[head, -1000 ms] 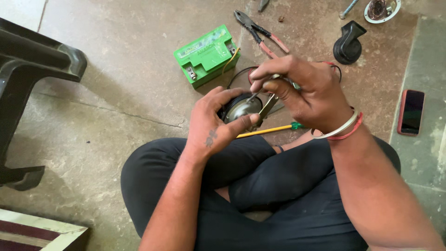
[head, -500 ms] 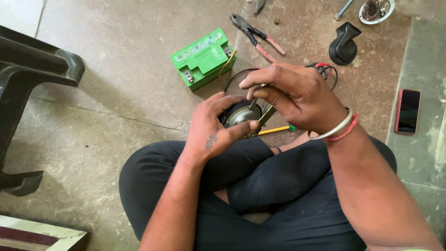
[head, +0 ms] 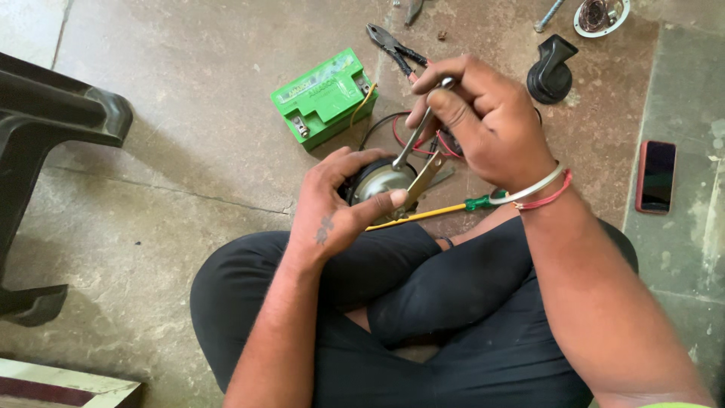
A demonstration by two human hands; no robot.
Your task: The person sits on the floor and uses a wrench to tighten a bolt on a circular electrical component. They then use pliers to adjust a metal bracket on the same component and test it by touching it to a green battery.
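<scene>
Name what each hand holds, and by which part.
Left hand: round metal part, by its rim. Right hand: slim metal tool, by its upper end.

**One head-worn view, looking steeply down**

A single camera on the person's head looks almost straight down, close over the crossed legs in dark trousers [head: 423, 302] and both hands, taking in the grey concrete floor [head: 189, 113] ahead. No second view overlaps it.
</scene>
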